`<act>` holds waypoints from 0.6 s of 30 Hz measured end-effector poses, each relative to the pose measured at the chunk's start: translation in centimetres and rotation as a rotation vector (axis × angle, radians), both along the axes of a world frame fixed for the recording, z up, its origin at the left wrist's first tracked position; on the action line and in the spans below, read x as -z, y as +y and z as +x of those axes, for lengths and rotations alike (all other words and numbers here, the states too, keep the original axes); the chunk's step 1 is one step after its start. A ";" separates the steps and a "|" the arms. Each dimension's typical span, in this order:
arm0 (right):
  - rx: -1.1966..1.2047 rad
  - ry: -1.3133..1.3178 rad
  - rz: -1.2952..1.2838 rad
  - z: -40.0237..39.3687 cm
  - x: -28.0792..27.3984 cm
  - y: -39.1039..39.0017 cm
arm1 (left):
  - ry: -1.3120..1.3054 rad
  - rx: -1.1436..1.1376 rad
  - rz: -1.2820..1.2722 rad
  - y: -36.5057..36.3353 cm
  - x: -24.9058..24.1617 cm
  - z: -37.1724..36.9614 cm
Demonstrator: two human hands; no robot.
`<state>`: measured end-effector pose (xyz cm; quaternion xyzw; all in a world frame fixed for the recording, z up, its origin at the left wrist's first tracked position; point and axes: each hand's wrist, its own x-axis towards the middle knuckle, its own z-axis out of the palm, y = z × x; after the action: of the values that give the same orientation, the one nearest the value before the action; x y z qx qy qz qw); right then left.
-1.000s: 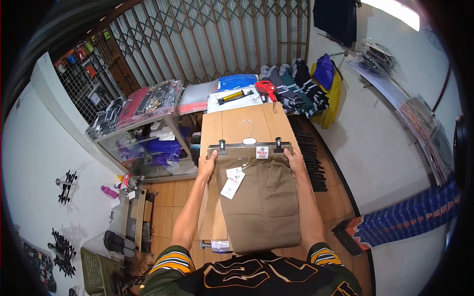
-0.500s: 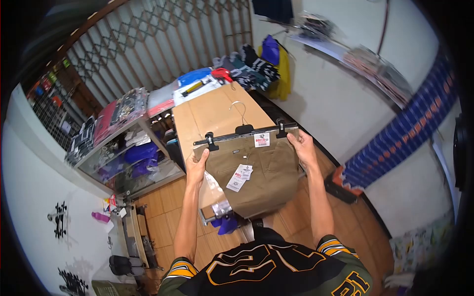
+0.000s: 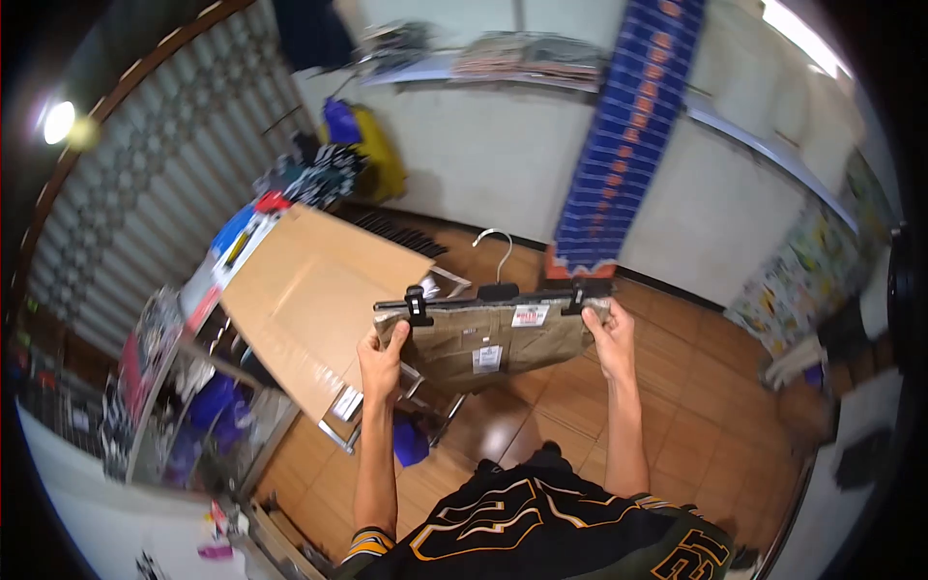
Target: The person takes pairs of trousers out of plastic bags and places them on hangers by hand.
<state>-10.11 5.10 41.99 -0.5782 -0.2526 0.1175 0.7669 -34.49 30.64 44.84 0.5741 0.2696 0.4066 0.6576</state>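
Khaki trousers (image 3: pixel 454 348) hang from a black clip hanger (image 3: pixel 498 291) with a metal hook, held up in front of my body. My left hand (image 3: pixel 383 362) pinches the waistband's left end, beside one black clip. At the other end my right hand (image 3: pixel 611 340) grips the waistband just outside the second clip. White and red tags (image 3: pixel 530 316) show on the fabric. The lower part of the trousers is foreshortened and hard to see.
A cardboard-topped table (image 3: pixel 319 290) stands to the left, beside a glass display case (image 3: pixel 208 406). Folded clothes (image 3: pixel 527 56) lie on a wall shelf at the back. A blue patterned cloth (image 3: pixel 623 145) hangs on the wall. Tiled floor (image 3: pixel 667 387) lies to the right.
The view has swung to the right, so the table now appears further left. Both hands still hold the trousers, which have moved away from the table and appear more foreshortened.
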 end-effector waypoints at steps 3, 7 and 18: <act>0.230 0.093 -0.035 -1.0 0.5 -9.2 | 0.076 0.186 -0.007 -4.7 0.7 4.9; 0.520 0.127 -0.063 -2.6 1.9 -21.8 | -0.012 0.506 -0.077 -13.7 1.3 13.1; 1.193 0.157 -0.129 -5.3 3.5 -50.3 | -0.055 1.112 -0.130 -44.5 5.1 31.8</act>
<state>-15.44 -45.17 38.54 -0.6548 0.1801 -0.2757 0.6802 -2.71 -13.82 39.71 0.5772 -0.0664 -0.0038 0.8139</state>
